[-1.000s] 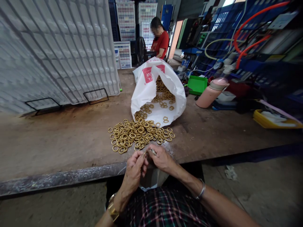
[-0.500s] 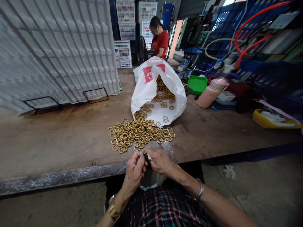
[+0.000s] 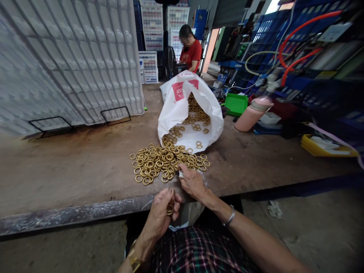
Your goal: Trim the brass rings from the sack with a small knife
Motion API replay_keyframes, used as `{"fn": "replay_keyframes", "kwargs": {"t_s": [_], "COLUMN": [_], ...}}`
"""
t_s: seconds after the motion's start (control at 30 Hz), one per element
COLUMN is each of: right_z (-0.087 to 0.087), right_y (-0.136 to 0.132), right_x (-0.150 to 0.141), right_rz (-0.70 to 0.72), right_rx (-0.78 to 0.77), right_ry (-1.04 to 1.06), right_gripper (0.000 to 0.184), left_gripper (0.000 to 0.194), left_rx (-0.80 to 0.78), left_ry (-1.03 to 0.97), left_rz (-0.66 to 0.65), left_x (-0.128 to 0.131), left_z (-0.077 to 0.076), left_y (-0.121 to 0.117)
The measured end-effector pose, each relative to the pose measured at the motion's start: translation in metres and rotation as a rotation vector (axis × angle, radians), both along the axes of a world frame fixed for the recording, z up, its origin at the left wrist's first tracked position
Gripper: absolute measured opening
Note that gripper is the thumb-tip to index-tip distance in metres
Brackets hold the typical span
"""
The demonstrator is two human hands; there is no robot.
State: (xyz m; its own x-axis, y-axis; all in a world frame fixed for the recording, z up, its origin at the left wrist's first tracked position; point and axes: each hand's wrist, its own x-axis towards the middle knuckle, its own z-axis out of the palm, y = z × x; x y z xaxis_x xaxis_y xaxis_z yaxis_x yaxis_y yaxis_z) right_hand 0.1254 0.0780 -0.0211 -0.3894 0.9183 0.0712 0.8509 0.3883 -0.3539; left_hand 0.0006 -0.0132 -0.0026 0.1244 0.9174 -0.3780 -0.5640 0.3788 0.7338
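Note:
My left hand [image 3: 162, 207], just off the table's front edge, is closed around gold-coloured metal rings [image 3: 170, 209]; how many is hidden by the fingers. My right hand [image 3: 193, 183] is over the near edge of the ring pile, gripping a small black-and-white tool [image 3: 180, 174] whose kind I cannot make out. Beneath and beyond its fingertips spreads the loose pile of gold rings [image 3: 155, 161]. More rings lie inside the white plastic sack [image 3: 170, 113], which rests on its side with its mouth facing me.
Corrugated white sheets [image 3: 85, 57] stand in black wire holders on the left. On the right are a pink bottle [image 3: 247, 118], a green tray [image 3: 236, 104] and a yellow tray [image 3: 327, 148]. A co-worker in a red shirt [image 3: 194, 53] sits behind the sack.
My hands have come apart. The right one has moved forward to the ring pile with the small tool, while the left has turned slightly and now shows rings in its fingers.

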Motion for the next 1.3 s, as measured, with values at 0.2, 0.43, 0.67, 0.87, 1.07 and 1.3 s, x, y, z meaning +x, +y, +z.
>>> {"fn": "replay_keyframes", "kwargs": {"t_s": [0.2,0.43,0.67,0.87,1.07,1.3], "right_z": [0.009,0.003,-0.004,0.005,0.014,0.020], "right_y": [0.001,0.004,0.002,-0.004,-0.016,-0.021], "right_x": [-0.008,-0.002,0.007,0.008,0.007,0.005], "right_rz": [0.001,0.022,0.017,-0.118,-0.173,-0.125], "right_rx": [-0.024,0.013,0.035,-0.297,-0.791,-0.953], "right_ry": [-0.053,0.144,0.437,0.703,1.012,1.096], "right_gripper": [0.029,0.029,0.015,0.012,0.019,0.016], "left_gripper": [0.025,0.027,0.031,0.029,0.029,0.022], "left_rx": [-0.026,-0.121,-0.127,0.093,0.263,0.283], "left_ry": [-0.055,-0.236,-0.166,0.331,0.647,0.664], "left_rz": [0.037,0.054,0.148,0.209,0.126,0.036], "left_x": [-0.004,-0.007,-0.007,-0.006,-0.006,-0.004], "left_z": [0.000,0.001,0.000,-0.005,-0.011,-0.007], "left_y": [0.003,0.006,0.014,0.021,0.021,0.018]}}
